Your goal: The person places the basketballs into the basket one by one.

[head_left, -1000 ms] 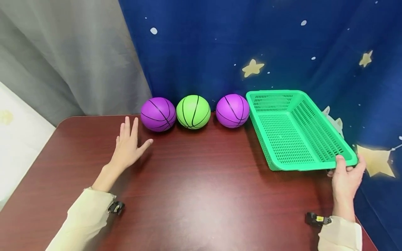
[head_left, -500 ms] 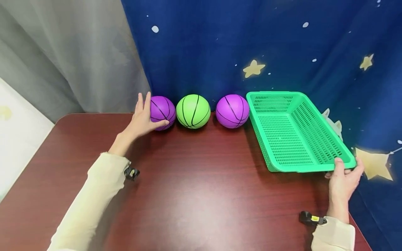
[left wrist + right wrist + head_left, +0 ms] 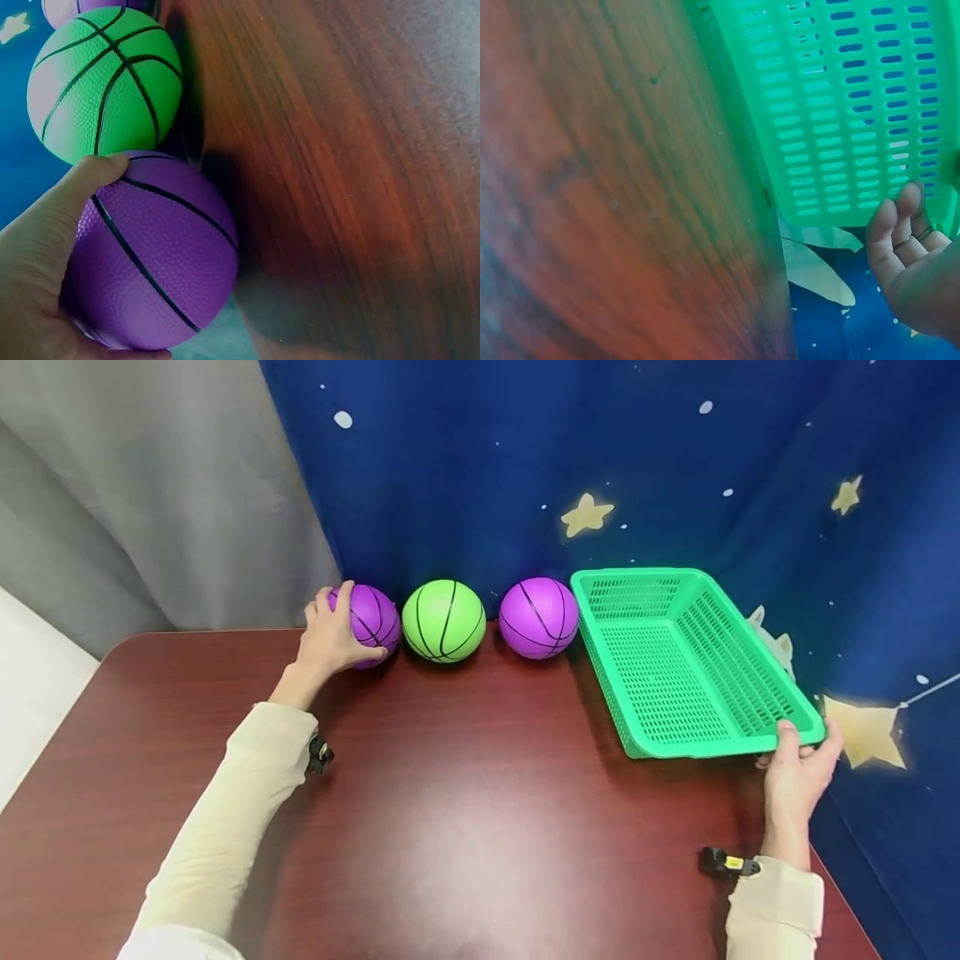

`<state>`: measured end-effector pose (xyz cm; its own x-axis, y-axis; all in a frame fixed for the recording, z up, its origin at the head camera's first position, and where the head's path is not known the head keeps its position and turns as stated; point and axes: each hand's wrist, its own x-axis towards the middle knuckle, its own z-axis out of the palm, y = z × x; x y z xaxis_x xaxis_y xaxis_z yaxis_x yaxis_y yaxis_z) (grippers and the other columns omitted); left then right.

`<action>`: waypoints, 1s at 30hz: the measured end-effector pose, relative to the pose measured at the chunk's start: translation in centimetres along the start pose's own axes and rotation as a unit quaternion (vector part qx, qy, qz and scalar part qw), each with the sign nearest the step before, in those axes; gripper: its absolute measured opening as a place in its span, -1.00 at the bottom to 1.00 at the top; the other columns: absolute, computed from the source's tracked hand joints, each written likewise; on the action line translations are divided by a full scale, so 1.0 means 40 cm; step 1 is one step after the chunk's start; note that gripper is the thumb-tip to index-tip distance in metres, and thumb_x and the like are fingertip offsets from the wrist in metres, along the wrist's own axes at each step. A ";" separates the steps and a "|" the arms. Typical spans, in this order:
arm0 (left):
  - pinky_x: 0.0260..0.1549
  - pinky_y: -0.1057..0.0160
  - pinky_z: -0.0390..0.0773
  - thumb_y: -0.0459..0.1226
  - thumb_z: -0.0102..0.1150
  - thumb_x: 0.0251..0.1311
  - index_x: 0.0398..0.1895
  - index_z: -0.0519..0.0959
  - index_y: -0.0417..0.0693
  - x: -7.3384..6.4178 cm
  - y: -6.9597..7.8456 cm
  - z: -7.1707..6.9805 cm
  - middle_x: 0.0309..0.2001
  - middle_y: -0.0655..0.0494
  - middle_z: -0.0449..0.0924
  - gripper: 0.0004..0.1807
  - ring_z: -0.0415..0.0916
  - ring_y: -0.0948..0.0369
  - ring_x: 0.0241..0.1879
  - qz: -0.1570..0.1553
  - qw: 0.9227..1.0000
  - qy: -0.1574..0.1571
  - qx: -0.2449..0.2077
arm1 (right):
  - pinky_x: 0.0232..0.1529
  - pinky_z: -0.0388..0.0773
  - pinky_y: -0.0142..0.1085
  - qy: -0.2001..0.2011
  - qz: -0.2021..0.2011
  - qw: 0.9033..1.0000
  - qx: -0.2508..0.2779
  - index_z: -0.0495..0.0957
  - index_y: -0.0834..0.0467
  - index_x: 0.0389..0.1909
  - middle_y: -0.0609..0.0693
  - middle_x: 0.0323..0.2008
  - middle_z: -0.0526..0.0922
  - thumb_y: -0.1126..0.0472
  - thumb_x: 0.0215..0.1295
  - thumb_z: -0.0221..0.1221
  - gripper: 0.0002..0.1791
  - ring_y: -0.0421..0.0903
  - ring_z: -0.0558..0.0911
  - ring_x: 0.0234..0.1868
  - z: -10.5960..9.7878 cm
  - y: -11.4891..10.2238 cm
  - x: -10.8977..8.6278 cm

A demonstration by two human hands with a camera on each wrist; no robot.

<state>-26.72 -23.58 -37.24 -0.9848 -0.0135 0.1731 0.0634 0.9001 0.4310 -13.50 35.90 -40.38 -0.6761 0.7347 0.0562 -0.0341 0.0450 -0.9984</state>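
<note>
My left hand [image 3: 327, 635] grips the leftmost purple ball [image 3: 157, 255], a small basketball with black lines. Thumb and fingers curl round opposite sides of it in the left wrist view. Beside that ball sits a green ball [image 3: 444, 622], and further right another purple ball [image 3: 538, 618] stands near the basket. My right hand [image 3: 797, 777] holds the near right corner of a green plastic basket [image 3: 603, 681], thumb over the rim and fingers beneath. From the right wrist, the slotted basket wall [image 3: 825, 142] shows with the fingertips against it.
All this is on a dark red-brown table [image 3: 465, 793] with a rounded far left corner. A blue curtain [image 3: 450, 468] with stars hangs right behind the balls, and a grey curtain [image 3: 172, 493] hangs at the left. The basket's right side reaches the table's right edge.
My left hand has moved forward and right from the table to the leftmost purple ball, and its spread fingers have closed round it. The right hand keeps its hold on the basket.
</note>
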 end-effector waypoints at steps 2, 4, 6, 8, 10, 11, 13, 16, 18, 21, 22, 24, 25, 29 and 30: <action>-0.11 -0.39 0.28 0.04 0.50 -0.35 0.44 -0.13 0.03 0.000 -0.002 -0.001 0.32 -0.31 -0.12 0.29 -0.12 -0.28 0.26 -0.003 1.000 0.006 0.000 | -0.80 0.31 -0.50 0.004 0.003 1.000 -0.014 0.18 -0.04 0.29 -0.08 -0.66 0.32 0.18 0.26 0.12 -0.41 -0.27 0.33 -0.86 0.002 0.004 0.004; -0.13 -0.39 0.29 0.05 0.49 -0.35 0.44 -0.11 0.02 -0.003 -0.009 -0.006 0.30 -0.32 -0.08 0.28 -0.07 -0.29 0.24 -0.004 1.000 0.018 -0.006 | -0.80 0.28 -0.50 0.008 0.008 0.999 -0.033 0.17 -0.05 0.31 -0.09 -0.67 0.30 0.17 0.26 0.11 -0.40 -0.28 0.30 -0.87 0.006 0.008 0.006; -0.12 -0.38 0.29 0.07 0.49 -0.35 0.44 -0.08 0.03 -0.008 -0.016 -0.018 0.28 -0.31 -0.05 0.26 -0.04 -0.28 0.22 -0.005 0.999 0.037 -0.015 | -0.81 0.26 -0.50 0.009 0.018 0.999 -0.045 0.16 -0.07 0.31 -0.10 -0.67 0.29 0.15 0.26 0.11 -0.39 -0.28 0.29 -0.87 0.010 0.010 0.008; -0.10 -0.35 0.30 0.09 0.49 -0.36 0.43 -0.05 0.04 -0.012 -0.017 -0.035 0.27 -0.27 -0.02 0.25 -0.02 -0.26 0.21 0.001 0.997 0.066 -0.027 | -0.77 0.26 -0.50 0.014 0.013 0.997 -0.073 0.17 -0.08 0.32 -0.12 -0.67 0.29 0.13 0.26 0.11 -0.39 -0.30 0.29 -0.85 0.010 0.011 0.010; -0.05 -0.32 0.29 0.11 0.49 -0.37 0.43 -0.03 0.08 -0.017 -0.008 -0.056 0.29 -0.21 -0.01 0.24 -0.03 -0.20 0.24 0.011 0.994 0.096 -0.042 | -0.59 0.27 -0.53 0.022 -0.008 0.992 -0.122 0.18 -0.09 0.33 -0.16 -0.64 0.28 0.07 0.26 0.10 -0.39 -0.33 0.29 -0.73 0.008 0.013 0.012; -0.03 -0.31 0.28 0.11 0.49 -0.37 0.43 -0.03 0.11 -0.020 0.002 -0.068 0.30 -0.18 -0.02 0.24 -0.05 -0.16 0.26 0.016 0.993 0.109 -0.048 | -0.47 0.26 -0.50 0.029 -0.018 0.988 -0.148 0.19 -0.09 0.33 -0.17 -0.61 0.28 0.04 0.26 0.08 -0.39 -0.33 0.30 -0.66 0.007 0.013 0.014; 0.01 -0.29 0.27 0.12 0.48 -0.38 0.43 -0.03 0.15 -0.026 0.025 -0.090 0.33 -0.11 -0.03 0.24 -0.08 -0.09 0.30 0.028 0.989 0.129 -0.060 | -0.28 0.20 -0.42 0.044 -0.041 0.978 -0.201 0.21 -0.11 0.33 -0.17 -0.55 0.27 -0.01 0.25 0.05 -0.40 -0.27 0.30 -0.49 0.006 0.015 0.018; 0.04 -0.23 0.26 0.10 0.49 -0.38 0.43 -0.01 0.17 -0.035 0.067 -0.117 0.32 -0.05 0.00 0.22 -0.05 -0.04 0.29 0.049 0.985 0.144 -0.080 | 0.00 0.14 -0.30 0.038 -0.055 0.970 -0.235 0.18 -0.14 0.37 -0.06 -0.24 0.47 -0.05 0.28 -0.02 -0.39 -0.11 0.35 -0.14 0.006 0.016 0.020; 0.05 -0.20 0.27 0.07 0.50 -0.37 0.42 0.00 0.16 -0.043 0.096 -0.131 0.32 -0.04 0.03 0.21 -0.02 -0.03 0.28 0.062 0.983 0.144 -0.098 | 0.17 0.08 -0.22 0.026 -0.057 0.970 -0.237 0.13 -0.17 0.39 0.00 0.06 0.46 -0.06 0.30 -0.06 -0.39 0.02 0.29 0.09 0.006 0.016 0.021; 0.06 -0.15 0.28 0.04 0.51 -0.37 0.42 0.03 0.17 -0.053 0.139 -0.146 0.30 -0.03 0.08 0.19 0.03 0.00 0.26 0.086 0.979 0.141 -0.118 | 0.26 0.01 -0.18 0.012 -0.062 0.969 -0.238 0.08 -0.21 0.41 0.00 0.27 0.33 -0.06 0.32 -0.10 -0.39 0.08 0.22 0.22 0.006 0.016 0.024; 0.06 -0.13 0.29 0.04 0.51 -0.37 0.42 0.04 0.19 -0.057 0.153 -0.149 0.30 -0.01 0.08 0.19 0.03 0.02 0.27 0.094 0.978 0.140 -0.124 | 0.26 0.04 -0.19 0.013 -0.065 0.969 -0.238 0.07 -0.21 0.41 0.02 0.26 0.35 -0.07 0.32 -0.10 -0.39 0.08 0.24 0.21 0.006 0.016 0.026; 0.07 -0.10 0.30 0.04 0.51 -0.38 0.41 0.04 0.23 -0.063 0.180 -0.155 0.30 0.03 0.09 0.18 0.03 0.09 0.28 0.108 0.975 0.139 -0.132 | 0.24 0.09 -0.21 0.015 -0.069 0.969 -0.237 0.08 -0.21 0.40 0.08 0.21 0.39 -0.07 0.32 -0.09 -0.39 0.08 0.29 0.16 0.005 0.018 0.029; 0.07 -0.07 0.31 0.04 0.52 -0.39 0.41 0.04 0.24 -0.067 0.195 -0.158 0.30 0.06 0.10 0.18 0.04 0.12 0.27 0.113 0.974 0.139 -0.137 | 0.23 0.10 -0.21 0.015 -0.069 0.969 -0.237 0.08 -0.21 0.40 0.10 0.20 0.40 -0.07 0.32 -0.09 -0.39 0.07 0.30 0.14 0.004 0.018 0.029; 0.06 0.04 0.34 0.05 0.53 -0.41 0.40 0.06 0.32 -0.091 0.263 -0.174 0.29 0.19 0.14 0.18 0.13 0.26 0.22 0.127 0.967 0.133 -0.178 | 0.26 0.07 -0.21 0.000 -0.055 0.970 -0.237 0.03 -0.20 0.42 0.10 0.24 0.35 -0.08 0.33 -0.12 -0.37 0.06 0.27 0.19 -0.002 0.020 0.030; 0.05 0.07 0.35 0.05 0.53 -0.42 0.40 0.06 0.34 -0.097 0.284 -0.179 0.28 0.22 0.15 0.18 0.15 0.29 0.20 0.132 0.964 0.132 -0.190 | 0.27 0.05 -0.20 -0.005 -0.051 0.970 -0.237 0.01 -0.20 0.42 0.08 0.26 0.34 -0.09 0.34 -0.13 -0.37 0.05 0.25 0.21 -0.003 0.020 0.030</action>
<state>-21.00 -16.42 -26.69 -0.8541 0.0392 0.5186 0.4104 0.6633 0.6258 -14.24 36.87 -41.12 -0.6936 0.7040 0.1526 0.2392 0.4249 -0.8731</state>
